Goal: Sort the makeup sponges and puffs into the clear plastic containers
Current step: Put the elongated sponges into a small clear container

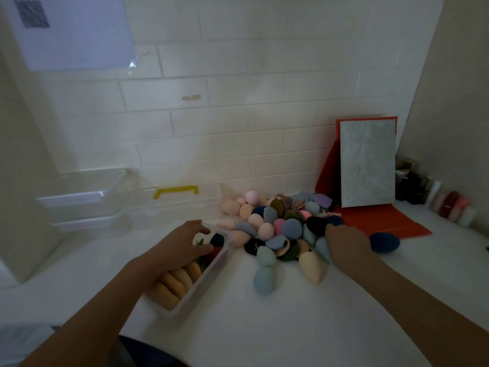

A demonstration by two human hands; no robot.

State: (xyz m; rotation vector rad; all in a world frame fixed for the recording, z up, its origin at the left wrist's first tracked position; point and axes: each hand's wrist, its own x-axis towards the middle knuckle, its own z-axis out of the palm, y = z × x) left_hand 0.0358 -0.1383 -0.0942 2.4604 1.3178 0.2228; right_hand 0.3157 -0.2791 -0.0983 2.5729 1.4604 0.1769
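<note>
1. Nearest, a white counter point(277, 327) fills the lower view, dimly lit; both bare forearms reach across it from the bottom edge, and a dark garment shows between them.
2. Left of centre, a clear plastic container point(203, 284) lies at an angle on the counter. A row of tan sponges point(176, 282) fills its near end; dark blue, red and green pieces sit at the far end, partly hidden.
3. Over that far end the left hand point(182, 245) hangs with its grip loose, fingers curled and spread, nothing clearly held.
4. Right of it, the right hand point(346, 242) rests at the edge of the pile of sponges and puffs point(280, 226); its fingertips are hidden behind it, so I cannot tell what its grip is doing.
5. A dark blue sponge point(384, 242) lies alone just beyond the right hand.
6. Farther left, stacked clear tubs point(84, 197) and a box with a yellow handle point(176, 192) stand by the wall; their contents are hard to make out.
7. Far right, a red-backed mirror stand point(367, 165) and small bottles point(436, 197), blurred.
8. Behind everything, a white tiled wall point(238, 88) carries a taped paper sheet point(71, 33).
</note>
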